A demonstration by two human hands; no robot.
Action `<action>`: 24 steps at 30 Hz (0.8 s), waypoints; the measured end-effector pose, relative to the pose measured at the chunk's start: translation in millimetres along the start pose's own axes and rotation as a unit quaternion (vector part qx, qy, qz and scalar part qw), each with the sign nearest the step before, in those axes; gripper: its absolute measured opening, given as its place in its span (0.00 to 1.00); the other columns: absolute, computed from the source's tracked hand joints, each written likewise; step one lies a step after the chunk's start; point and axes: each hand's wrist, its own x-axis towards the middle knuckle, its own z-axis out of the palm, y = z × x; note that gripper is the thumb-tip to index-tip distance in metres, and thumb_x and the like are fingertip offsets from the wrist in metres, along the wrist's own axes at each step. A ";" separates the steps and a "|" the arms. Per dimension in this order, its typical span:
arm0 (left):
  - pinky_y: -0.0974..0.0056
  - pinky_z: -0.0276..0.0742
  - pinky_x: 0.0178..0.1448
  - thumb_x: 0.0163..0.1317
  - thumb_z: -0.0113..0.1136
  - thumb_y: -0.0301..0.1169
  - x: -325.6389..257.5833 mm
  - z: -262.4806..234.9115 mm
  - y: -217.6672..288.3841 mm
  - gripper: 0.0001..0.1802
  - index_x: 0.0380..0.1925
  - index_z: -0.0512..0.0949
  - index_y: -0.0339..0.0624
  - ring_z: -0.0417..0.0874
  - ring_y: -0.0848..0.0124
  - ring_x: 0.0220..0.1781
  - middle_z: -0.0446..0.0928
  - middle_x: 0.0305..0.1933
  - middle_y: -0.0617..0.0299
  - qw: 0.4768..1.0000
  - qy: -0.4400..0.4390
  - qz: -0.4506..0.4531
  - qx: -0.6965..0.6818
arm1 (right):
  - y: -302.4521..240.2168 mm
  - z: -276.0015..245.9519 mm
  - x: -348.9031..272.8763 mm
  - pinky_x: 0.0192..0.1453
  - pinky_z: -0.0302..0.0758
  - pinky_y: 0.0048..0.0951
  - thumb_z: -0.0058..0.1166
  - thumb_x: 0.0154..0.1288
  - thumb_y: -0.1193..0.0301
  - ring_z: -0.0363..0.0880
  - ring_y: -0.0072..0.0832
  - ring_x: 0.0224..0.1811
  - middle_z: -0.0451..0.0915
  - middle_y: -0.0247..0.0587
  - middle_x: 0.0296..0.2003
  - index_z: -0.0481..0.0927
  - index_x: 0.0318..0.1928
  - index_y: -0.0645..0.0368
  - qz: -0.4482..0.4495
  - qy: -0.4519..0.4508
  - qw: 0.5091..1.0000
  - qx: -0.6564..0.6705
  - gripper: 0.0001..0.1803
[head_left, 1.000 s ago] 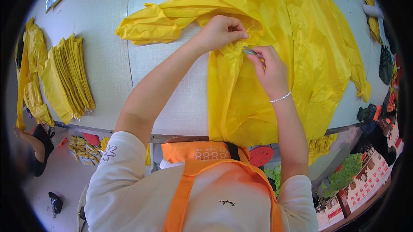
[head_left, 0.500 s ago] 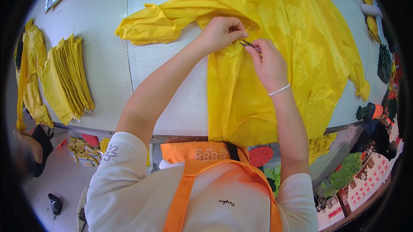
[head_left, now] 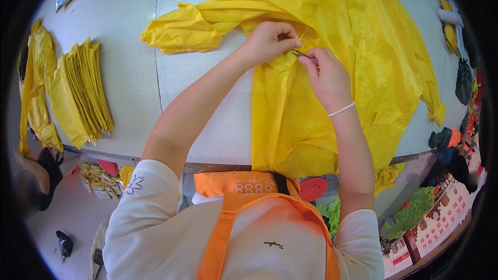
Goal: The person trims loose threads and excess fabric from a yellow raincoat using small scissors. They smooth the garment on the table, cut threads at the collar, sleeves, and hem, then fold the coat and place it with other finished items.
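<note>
A large yellow garment (head_left: 368, 57) of thin shiny fabric lies spread on the white table (head_left: 202, 88), one sleeve bunched out to the left. My left hand (head_left: 270, 41) pinches a fold of it near the sleeve seam. My right hand (head_left: 327, 75), with a bead bracelet on the wrist, holds a small metal cutting tool (head_left: 301, 54) whose tip touches the pinched fabric right beside my left fingers. The hem hangs over the table's near edge.
A stack of folded yellow pieces (head_left: 85, 93) lies at the table's left, with more yellow fabric (head_left: 33, 88) draped beyond it. Another person (head_left: 31, 181) is low at the left. Dark items (head_left: 464, 80) sit at the far right edge.
My right hand has moved up and left with the small tool, closing the gap to my left hand. The left hand stays pinched on the fabric.
</note>
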 end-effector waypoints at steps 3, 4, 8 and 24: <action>0.75 0.68 0.31 0.59 0.60 0.29 0.2 0.2 -2.9 0.08 0.27 0.76 0.35 0.71 0.83 0.26 0.74 0.23 0.70 1.000 0.002 0.008 0.007 | -1.4 -3.7 2.8 0.30 0.71 0.36 0.51 0.63 0.61 0.76 0.37 0.29 0.76 0.37 0.29 0.73 0.31 0.56 0.000 -0.015 1.000 -0.020 0.12; 0.75 0.68 0.31 0.59 0.60 0.29 0.0 0.1 -3.6 0.08 0.27 0.76 0.35 0.71 0.84 0.26 0.74 0.23 0.70 1.000 0.005 0.013 0.015 | -2.2 -4.9 3.9 0.30 0.71 0.37 0.51 0.63 0.61 0.76 0.37 0.29 0.76 0.37 0.29 0.73 0.31 0.56 0.001 -0.022 0.999 -0.027 0.12; 0.72 0.70 0.33 0.56 0.62 0.29 -7.0 -2.2 8.3 0.07 0.27 0.77 0.36 0.72 0.80 0.27 0.75 0.24 0.68 0.998 0.055 0.025 0.020 | -1.9 -5.5 1.7 0.30 0.72 0.35 0.53 0.62 0.63 0.77 0.37 0.30 0.77 0.40 0.30 0.74 0.32 0.58 0.013 -0.030 0.999 -0.025 0.11; 0.55 0.72 0.34 0.52 0.59 0.36 -226.0 1.6 10.5 0.10 0.25 0.75 0.39 0.77 0.56 0.32 0.75 0.25 0.54 0.870 -0.179 -0.026 0.459 | 5.8 26.1 -14.1 0.31 0.71 0.25 0.65 0.51 0.69 0.73 0.27 0.26 0.76 0.41 0.26 0.77 0.33 0.66 0.085 0.080 0.953 0.280 0.14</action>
